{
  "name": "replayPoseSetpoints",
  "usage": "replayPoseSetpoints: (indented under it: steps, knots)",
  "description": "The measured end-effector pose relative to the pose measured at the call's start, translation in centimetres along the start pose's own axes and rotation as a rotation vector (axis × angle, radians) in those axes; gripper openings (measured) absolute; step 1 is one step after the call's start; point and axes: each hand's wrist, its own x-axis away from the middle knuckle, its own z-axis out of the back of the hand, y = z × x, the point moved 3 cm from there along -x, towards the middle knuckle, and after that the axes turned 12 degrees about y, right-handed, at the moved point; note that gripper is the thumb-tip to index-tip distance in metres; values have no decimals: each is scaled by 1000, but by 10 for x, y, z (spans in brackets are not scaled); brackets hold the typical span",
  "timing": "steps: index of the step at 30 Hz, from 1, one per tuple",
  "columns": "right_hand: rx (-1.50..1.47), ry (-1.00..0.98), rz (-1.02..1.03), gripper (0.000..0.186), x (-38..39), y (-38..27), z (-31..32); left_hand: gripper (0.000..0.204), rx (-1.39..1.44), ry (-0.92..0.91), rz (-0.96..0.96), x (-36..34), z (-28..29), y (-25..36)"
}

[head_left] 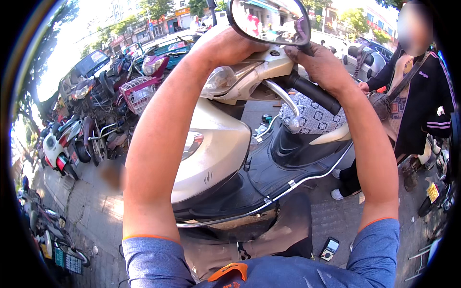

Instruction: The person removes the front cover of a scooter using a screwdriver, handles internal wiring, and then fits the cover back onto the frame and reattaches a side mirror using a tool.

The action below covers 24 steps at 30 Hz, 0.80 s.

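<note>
A cream scooter (216, 149) stands side-on in front of me, its handlebar cover (257, 67) between my raised hands. My left hand (235, 47) is on the far left of that cover, close to the headlight (220, 79); the round mirror (269, 19) hides its fingers. On the other side, my right hand (317, 65) is closed at the cover's edge beside the mirror stem, its fingertips against the cream plastic. Below that hand sticks out the black handlebar grip (317, 96) with a silver brake lever (283, 96).
A person (408, 91) in a dark jacket stands at the right. Patterned cloth covers the scooter's seat (312, 115). A multimeter (330, 248) lies on the paving near my leg. Parked motorbikes (62, 149) and a pink scooter with a basket (139, 93) crowd the left.
</note>
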Motion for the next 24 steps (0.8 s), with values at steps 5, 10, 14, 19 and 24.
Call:
replayPoseSetpoints:
  steps: [5, 10, 14, 19, 24]
  knots:
    - [0, 23, -57, 40, 7, 8, 4, 40, -67, -1, -78, -8, -3, 4]
    - [21, 387, 210, 30, 0, 23, 34, 28, 158, -3, 99, -15, -29, 5]
    - [-428, 383, 241, 31, -16, -19, 85, 24, 153, 43, 98, -13, -23, 18]
    - [-900, -45, 83, 37, -31, -94, 54, 24, 173, 41, 159, -8, -20, 15]
    - [-282, 6, 31, 42, -46, -118, 9, 26, 222, 53, 149, -9, -20, 14]
